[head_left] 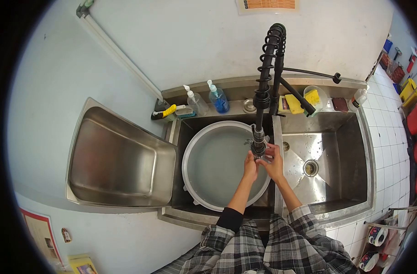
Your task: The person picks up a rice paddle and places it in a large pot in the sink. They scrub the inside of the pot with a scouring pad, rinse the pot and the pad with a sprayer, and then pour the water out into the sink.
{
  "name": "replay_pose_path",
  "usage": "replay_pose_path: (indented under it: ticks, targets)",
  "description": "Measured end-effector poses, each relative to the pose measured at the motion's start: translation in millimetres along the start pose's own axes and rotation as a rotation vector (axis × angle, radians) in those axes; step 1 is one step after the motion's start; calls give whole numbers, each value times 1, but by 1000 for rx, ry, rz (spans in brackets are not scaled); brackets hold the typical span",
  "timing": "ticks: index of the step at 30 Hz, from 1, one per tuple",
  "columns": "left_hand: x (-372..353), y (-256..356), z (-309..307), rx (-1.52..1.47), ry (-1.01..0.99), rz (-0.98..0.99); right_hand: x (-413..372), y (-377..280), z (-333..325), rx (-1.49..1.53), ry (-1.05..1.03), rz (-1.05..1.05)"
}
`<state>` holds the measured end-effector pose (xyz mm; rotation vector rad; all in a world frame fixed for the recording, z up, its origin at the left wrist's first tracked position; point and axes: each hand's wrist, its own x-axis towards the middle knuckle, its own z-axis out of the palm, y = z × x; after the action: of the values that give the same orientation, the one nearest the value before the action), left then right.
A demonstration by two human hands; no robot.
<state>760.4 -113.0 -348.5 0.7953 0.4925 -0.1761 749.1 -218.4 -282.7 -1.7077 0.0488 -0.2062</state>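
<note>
Both my hands are at the black spray head (258, 148) of a spring-coil faucet (266, 68), over the right side of a large round pot (186, 157). My left hand (251, 167) is closed at the lower left of the spray head, thumb up against it. From the right, my right hand (274, 166) curls its fingers round the nozzle's lower end, its thumb pointing left. Part of the fingers is hidden behind the nozzle. Cloudy water (217, 160) fills the pot, which sits in the left sink basin. A small stream splashes near the spray head.
A deep steel pan (121, 160) leans left of the sink. Behind the basins stand a clear pump bottle (198, 104), a blue soap bottle (219, 98), a yellow-handled brush (165, 112) and yellow sponges (294, 104). The right basin (327, 141) has a drain (310, 168).
</note>
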Motion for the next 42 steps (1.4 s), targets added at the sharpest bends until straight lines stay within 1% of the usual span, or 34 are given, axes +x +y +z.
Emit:
replay_pose_path:
  ticks: [1,3,4,5,6,8,9,11,14,15,17,20,24,26,27,29,30,31,32,33,35,36,37,38,39,40,42]
  targets:
    - [3,-3,-1,2,-3,-2,-2,-5,2,24,-12,8]
    - [6,-8,-3,139,-13,144,-5,-6,7,46,-23,17]
    - [3,-7,0,141,-13,141,-6,4,12,178,97,97]
    - [-1,-7,2,214,21,179,-7,14,16,309,218,176]
    - [-5,-6,3,288,54,217,-5,20,19,309,219,178]
    - [-11,-6,6,373,90,267,-2,31,21,713,301,529]
    - [-12,-7,7,401,99,290,-4,27,22,715,303,529]
    - [-14,-7,8,435,113,326,-8,19,22,513,148,410]
    - [-16,-8,7,467,135,357,-5,41,23,565,144,415]
    - [-15,-6,8,479,140,367,-5,40,20,566,146,414]
    - [-14,-5,8,494,155,385,-6,39,14,634,71,426]
    - [-13,-4,10,518,169,400,-6,40,6,680,63,394]
    - [-11,-5,14,538,171,405,-8,46,-2,615,71,390]
    - [-10,-7,16,540,162,401,-7,50,-5,211,25,366]
    - [-10,-8,16,541,157,399,-6,42,-4,211,26,363]
    - [-10,-11,18,540,143,391,-6,16,2,664,87,513]
    - [-11,-12,18,537,137,389,-6,18,6,665,86,512]
    - [-13,-13,18,537,135,392,-6,19,10,569,35,412]
    - [-16,-14,17,491,113,354,-6,21,14,474,-16,311]
    - [-18,-16,15,445,90,317,-8,16,14,476,-16,307]
    - [-16,-18,13,461,87,331,-9,7,9,116,-26,144]
    - [-14,-17,12,480,89,341,-10,11,7,115,-29,138]
    - [-22,-4,20,477,91,348,-11,18,5,-84,-86,61]
    - [-41,16,35,337,195,98,-11,22,6,-283,-142,-19]
    - [-50,27,42,193,294,-153,-11,22,8,7,-126,78]
    - [-48,26,38,191,297,-152,-11,23,8,7,-130,77]
    - [-35,19,23,170,96,-121,-8,24,5,-469,-153,-229]
